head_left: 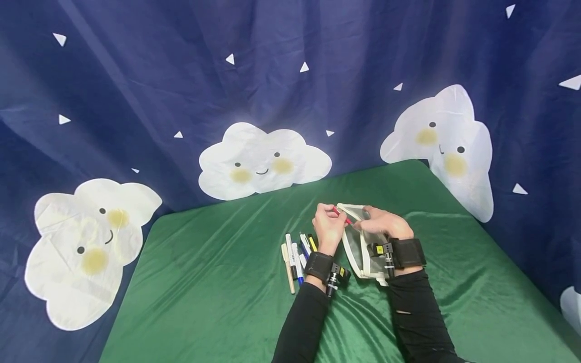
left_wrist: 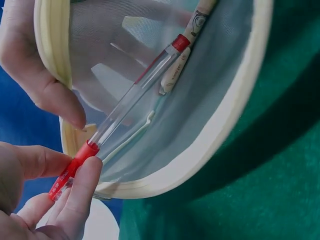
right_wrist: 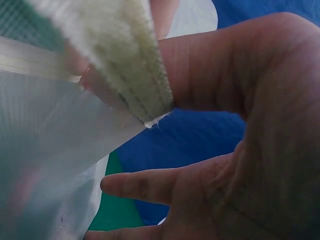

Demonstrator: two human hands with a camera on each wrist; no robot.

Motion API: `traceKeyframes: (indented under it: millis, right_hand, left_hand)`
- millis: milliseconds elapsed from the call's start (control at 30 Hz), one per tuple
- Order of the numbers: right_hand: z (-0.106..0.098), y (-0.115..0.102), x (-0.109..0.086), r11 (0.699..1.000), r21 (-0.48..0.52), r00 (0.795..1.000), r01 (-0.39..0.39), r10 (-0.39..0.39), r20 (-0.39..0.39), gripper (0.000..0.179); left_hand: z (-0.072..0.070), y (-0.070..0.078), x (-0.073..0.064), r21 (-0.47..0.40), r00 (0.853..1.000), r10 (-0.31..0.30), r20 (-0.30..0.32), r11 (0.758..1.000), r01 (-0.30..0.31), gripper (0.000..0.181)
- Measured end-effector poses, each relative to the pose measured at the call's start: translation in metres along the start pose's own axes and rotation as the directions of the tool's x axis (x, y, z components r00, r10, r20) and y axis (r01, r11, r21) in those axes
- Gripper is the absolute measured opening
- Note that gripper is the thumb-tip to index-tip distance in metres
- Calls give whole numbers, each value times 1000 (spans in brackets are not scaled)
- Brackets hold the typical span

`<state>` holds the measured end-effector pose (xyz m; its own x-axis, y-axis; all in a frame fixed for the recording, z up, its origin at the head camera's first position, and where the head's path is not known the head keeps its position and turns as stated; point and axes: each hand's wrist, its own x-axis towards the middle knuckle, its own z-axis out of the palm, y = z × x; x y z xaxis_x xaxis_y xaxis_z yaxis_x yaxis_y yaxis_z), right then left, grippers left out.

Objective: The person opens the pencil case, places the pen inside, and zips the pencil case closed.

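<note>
In the head view my left hand (head_left: pixel 329 227) pinches a pen with a red cap (left_wrist: pixel 75 167) and a clear barrel between thumb and fingers. The pen slants over the mouth of a mesh pencil case (left_wrist: pixel 254 65), its far red end inside the opening. My right hand (head_left: pixel 386 222) holds the case's zippered rim at the far side, thumb at the edge and fingers reaching along the outside of the mesh. Within the case lies a cream-coloured pen with drawn patterns (left_wrist: pixel 196 25), visible in the left wrist view.
Left of the case, on the green cloth (head_left: pixel 204 282), several pens and markers lie side by side, among them a beige marker (head_left: pixel 288 267) and a yellow one (head_left: pixel 312 242). A blue curtain with white clouds (head_left: pixel 265 161) hangs behind.
</note>
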<state>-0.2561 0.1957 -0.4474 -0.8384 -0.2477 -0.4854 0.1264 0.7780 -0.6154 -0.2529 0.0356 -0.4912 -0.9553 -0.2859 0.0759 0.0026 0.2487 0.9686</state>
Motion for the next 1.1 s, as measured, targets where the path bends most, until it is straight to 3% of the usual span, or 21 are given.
traceKeyframes:
  millis: [300, 633, 833, 1100]
  right_hand:
    - [1, 0, 2, 1000, -9, 1000, 27, -27, -10, 87]
    - [1, -3, 2, 1000, -12, 1000, 28, -28, -9, 85]
    - [1, -4, 1, 999, 3, 999, 39, -39, -8, 85]
    - [2, -1, 3, 998, 10, 999, 54, -54, -9, 88]
  left_hand:
    - [3, 0, -2, -74, 1000, -23, 21, 997, 25, 27]
    - [7, -6, -5, -15, 998, -66, 1, 998, 66, 21]
    - [10, -7, -6, -2, 998, -55, 10, 998, 55, 18]
    - [12, -6, -8, 124, 998, -50, 33, 991, 46, 18]
